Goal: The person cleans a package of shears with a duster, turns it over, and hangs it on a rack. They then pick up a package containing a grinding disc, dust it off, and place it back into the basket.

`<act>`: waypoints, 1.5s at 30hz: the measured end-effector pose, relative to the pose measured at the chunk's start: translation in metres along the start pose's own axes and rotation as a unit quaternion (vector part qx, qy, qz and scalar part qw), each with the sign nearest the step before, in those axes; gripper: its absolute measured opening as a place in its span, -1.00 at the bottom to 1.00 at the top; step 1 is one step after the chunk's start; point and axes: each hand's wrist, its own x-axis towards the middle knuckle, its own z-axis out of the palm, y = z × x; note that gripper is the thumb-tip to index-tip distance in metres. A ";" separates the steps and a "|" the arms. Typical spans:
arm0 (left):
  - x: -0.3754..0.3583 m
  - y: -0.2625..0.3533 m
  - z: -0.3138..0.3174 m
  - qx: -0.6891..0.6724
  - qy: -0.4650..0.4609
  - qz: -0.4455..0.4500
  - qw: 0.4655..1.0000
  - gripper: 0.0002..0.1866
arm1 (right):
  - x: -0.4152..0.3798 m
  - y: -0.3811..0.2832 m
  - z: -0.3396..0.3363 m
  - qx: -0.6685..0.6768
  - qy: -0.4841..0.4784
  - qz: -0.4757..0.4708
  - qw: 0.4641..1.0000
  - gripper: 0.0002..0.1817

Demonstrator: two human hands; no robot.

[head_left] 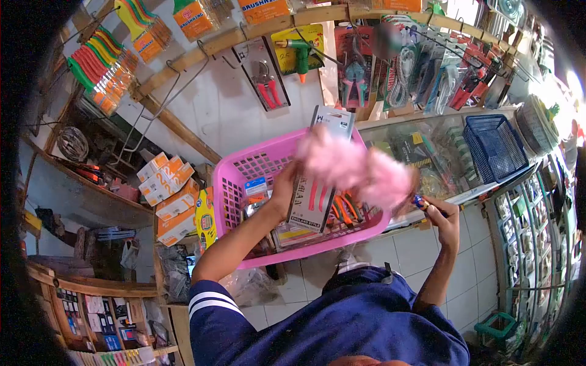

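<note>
My left hand (284, 188) is closed on the edge of a carded pair of red-handled pruning shears (316, 196), tilted over a pink basket (227, 189). A fluffy pink duster (342, 161), smeared by motion, passes in front of the card and hides the tool's upper part. My right hand (444, 221) grips the duster by its dark blue handle (420, 201), to the right of the basket. Inside the basket lie orange-and-black handled tools (345, 208) and other packaged goods, partly covered by the card.
Carded pruning shears (266, 85), a green spray nozzle (301, 56) and paintbrushes (104, 67) hang above. Orange-and-white boxes (174, 204) are stacked left of the basket. A glass-topped counter (390, 131) with a navy basket (495, 149) extends right. A shelf rack (537, 244) stands at far right.
</note>
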 end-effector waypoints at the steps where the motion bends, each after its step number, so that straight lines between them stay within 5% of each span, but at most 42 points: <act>1: 0.003 0.000 -0.011 -0.119 -0.052 -0.027 0.991 -0.43 | -0.004 0.000 -0.001 -0.010 -0.034 -0.006 0.999 -0.62; 2: -0.002 0.003 0.025 -0.004 0.118 0.006 0.993 -0.41 | -0.008 -0.005 0.000 -0.020 -0.066 -0.012 0.998 -0.62; 5: -0.003 0.007 0.028 -0.004 0.015 -0.064 0.998 -0.38 | -0.016 -0.006 -0.004 -0.038 -0.095 -0.029 0.994 -0.64; 6: -0.001 0.003 0.025 -0.047 0.069 -0.070 0.994 -0.33 | -0.017 -0.005 -0.005 -0.042 -0.094 -0.035 0.994 -0.64; 9: -0.003 0.006 0.022 0.109 0.209 -0.025 0.972 -0.28 | -0.014 -0.001 0.000 -0.019 -0.038 -0.028 0.999 -0.64; 11: -0.001 0.005 0.022 -0.112 0.030 -0.077 0.990 -0.33 | -0.016 -0.004 -0.003 -0.041 -0.095 -0.022 0.994 -0.66; 12: -0.004 0.006 0.027 -0.068 0.016 -0.077 0.995 -0.32 | -0.015 -0.005 -0.005 -0.052 -0.124 -0.021 0.991 -0.66; 15: 0.008 -0.003 0.017 -0.120 -0.026 0.006 0.992 -0.28 | -0.005 -0.002 -0.003 -0.049 0.044 -0.061 0.996 -0.67; 16: 0.008 -0.002 0.010 -0.031 -0.071 -0.025 0.997 -0.27 | 0.000 -0.002 -0.002 -0.054 0.116 -0.085 0.988 -0.67; 19: 0.004 -0.001 0.027 -0.050 -0.087 -0.013 0.995 -0.26 | 0.017 0.003 -0.011 -0.122 0.248 -0.115 0.954 -0.69; 27: -0.003 0.009 0.035 0.036 -0.154 0.024 0.987 -0.17 | 0.039 0.104 -0.022 -0.146 0.204 -0.066 0.966 -0.72; 29: -0.005 0.009 0.034 0.005 -0.189 0.005 0.982 -0.20 | 0.042 0.107 -0.001 -0.222 0.220 -0.133 0.941 -0.69; 31: -0.016 0.014 0.045 0.049 -0.152 0.020 0.987 -0.22 | 0.048 0.104 0.010 -0.237 0.209 -0.078 0.945 -0.66; 39: -0.024 0.038 0.047 0.182 -0.142 0.181 0.956 -0.14 | 0.059 0.103 0.031 -0.374 0.232 -0.157 0.884 -0.62; 40: -0.028 0.046 0.044 0.212 -0.088 0.141 0.963 0.06 | 0.055 0.100 0.031 -0.382 0.233 -0.167 0.879 -0.61; 45: -0.037 0.050 0.062 0.373 0.029 0.291 0.881 0.17 | 0.056 0.098 0.033 -0.433 0.215 -0.134 0.865 -0.60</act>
